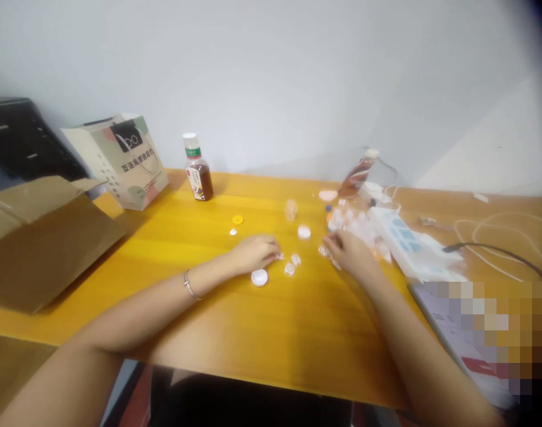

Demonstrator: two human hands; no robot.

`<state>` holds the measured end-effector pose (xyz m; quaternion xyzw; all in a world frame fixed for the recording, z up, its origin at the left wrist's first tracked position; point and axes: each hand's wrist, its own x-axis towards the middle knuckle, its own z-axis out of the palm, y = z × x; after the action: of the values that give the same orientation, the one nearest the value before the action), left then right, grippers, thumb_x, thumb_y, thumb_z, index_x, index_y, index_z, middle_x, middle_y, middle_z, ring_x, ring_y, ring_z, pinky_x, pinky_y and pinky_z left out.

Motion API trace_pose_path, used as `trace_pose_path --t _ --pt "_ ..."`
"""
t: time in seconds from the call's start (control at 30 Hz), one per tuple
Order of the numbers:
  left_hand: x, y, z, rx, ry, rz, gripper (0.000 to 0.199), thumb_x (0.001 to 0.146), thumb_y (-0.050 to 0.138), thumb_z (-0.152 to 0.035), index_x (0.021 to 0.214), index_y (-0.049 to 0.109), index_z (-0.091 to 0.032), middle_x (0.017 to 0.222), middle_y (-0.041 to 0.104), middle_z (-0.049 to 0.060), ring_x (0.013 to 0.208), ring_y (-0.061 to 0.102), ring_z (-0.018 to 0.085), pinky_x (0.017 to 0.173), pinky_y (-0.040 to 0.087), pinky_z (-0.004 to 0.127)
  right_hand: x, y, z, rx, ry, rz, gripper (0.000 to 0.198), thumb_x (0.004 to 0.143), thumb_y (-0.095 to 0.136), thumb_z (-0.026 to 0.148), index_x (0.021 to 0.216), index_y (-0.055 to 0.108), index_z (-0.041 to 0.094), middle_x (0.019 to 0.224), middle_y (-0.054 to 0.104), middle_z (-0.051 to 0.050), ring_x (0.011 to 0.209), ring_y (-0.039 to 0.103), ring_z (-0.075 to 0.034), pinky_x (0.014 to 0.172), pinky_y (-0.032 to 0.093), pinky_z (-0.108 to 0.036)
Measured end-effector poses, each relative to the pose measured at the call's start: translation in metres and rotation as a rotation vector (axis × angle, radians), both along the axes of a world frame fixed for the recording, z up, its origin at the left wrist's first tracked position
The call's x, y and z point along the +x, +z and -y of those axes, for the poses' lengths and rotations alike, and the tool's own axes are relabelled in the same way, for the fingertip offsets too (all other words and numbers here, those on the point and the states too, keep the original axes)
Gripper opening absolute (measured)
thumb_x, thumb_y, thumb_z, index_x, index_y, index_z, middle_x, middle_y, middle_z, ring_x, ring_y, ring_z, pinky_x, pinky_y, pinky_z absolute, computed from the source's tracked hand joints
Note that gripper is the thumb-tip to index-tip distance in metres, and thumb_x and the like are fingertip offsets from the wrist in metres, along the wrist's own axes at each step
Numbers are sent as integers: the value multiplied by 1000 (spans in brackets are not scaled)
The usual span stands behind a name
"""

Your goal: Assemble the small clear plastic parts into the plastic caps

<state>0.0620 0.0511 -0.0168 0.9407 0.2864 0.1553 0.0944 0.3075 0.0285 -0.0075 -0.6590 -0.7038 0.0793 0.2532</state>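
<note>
My left hand (255,254) rests low over the table with its fingers bent together, and a small white plastic piece (279,256) shows at the fingertips. Close by lie two flat white wheel-like pieces (289,269) with cut-out patterns. A round white cap-like part (259,277) sits just below the left palm. My right hand (350,254) has its thumb and fingers drawn together; whatever is between them is too blurred to make out. Under its fingers are more white cut-out pieces (324,251). Between the hands and further back are another white round part (303,232) and a clear cup-like piece (291,210).
A brown cardboard box (53,243) and a printed paper bag (128,160) stand left. Behind are a bottle of dark drink (198,172) and a tilted bottle (359,175). Right are a pile of plastic parts (351,218), a white power strip (399,240), cables (493,246) and a flat printed item (449,332).
</note>
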Motion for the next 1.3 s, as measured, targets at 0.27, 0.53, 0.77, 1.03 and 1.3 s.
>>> trace_pose_path --t 0.27,0.53,0.77,1.03,1.3 --pt "-14 1 2 -5 40 16 15 81 46 -18 84 61 -16 86 61 6 82 57 16 72 43 25 2 -12 0 -186 67 86 14 72 52 31 64 49 21 58 56 -2 58 53 -17 52 34 -26" --pt "-23 0 5 -105 58 99 12 79 51 -22 82 59 -14 85 60 5 79 56 14 73 43 24 -43 -20 9 -92 177 -53 9 73 52 28 74 51 20 67 56 -2 62 52 -14 57 38 -24" --pt "-22 -4 4 -173 64 166 11 78 52 -20 82 60 -14 86 60 5 79 56 13 73 43 24 -58 -24 9 -58 187 -220 19 70 55 38 65 51 20 60 54 1 54 48 -12 52 36 -24" --pt "-28 -8 2 -269 97 313 9 75 54 -20 74 59 -13 80 60 5 74 56 12 69 42 24 -63 -9 15 -142 110 -546 26 67 58 45 65 58 18 57 55 1 53 47 -12 52 36 -25" --pt "-31 5 14 -682 209 691 19 75 58 -29 76 49 -12 74 60 3 67 57 10 64 44 24 -80 -10 27 -278 110 -1186 22 64 66 39 69 59 19 64 62 2 58 55 -10 63 45 -25"
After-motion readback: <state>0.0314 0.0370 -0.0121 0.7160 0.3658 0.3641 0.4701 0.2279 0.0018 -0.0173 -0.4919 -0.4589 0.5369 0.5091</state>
